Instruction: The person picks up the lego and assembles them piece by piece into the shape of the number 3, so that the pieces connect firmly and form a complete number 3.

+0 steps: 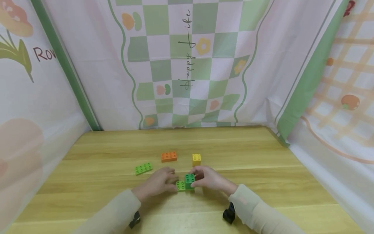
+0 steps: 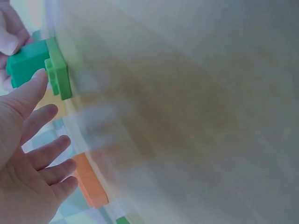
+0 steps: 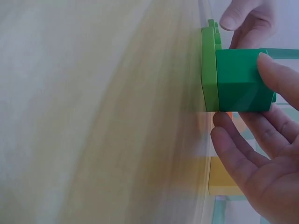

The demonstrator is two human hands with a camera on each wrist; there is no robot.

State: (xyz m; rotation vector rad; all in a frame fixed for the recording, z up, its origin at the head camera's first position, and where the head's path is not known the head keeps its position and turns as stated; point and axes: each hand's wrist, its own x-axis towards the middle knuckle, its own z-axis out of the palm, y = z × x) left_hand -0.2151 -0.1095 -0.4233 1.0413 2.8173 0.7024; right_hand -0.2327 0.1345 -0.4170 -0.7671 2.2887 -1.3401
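Note:
A dark green toy building block (image 1: 189,182) sits on one end of a light green flat building brick (image 1: 180,186), whose other studs stay bare on the left. My right hand (image 1: 211,178) holds the dark green block between thumb and fingers; its thumb shows on the block in the right wrist view. Just left of the pair is my left hand (image 1: 159,182), fingers loosely spread and nothing gripped. In the left wrist view its thumb (image 2: 35,91) overlaps the edge of the bricks; whether it touches them I cannot tell.
Beyond the hands on the wooden table (image 1: 96,182) lie an orange brick (image 1: 168,157), a yellow block (image 1: 196,159) and another light green flat brick (image 1: 143,168). Printed curtains (image 1: 193,107) border the table at the back and sides.

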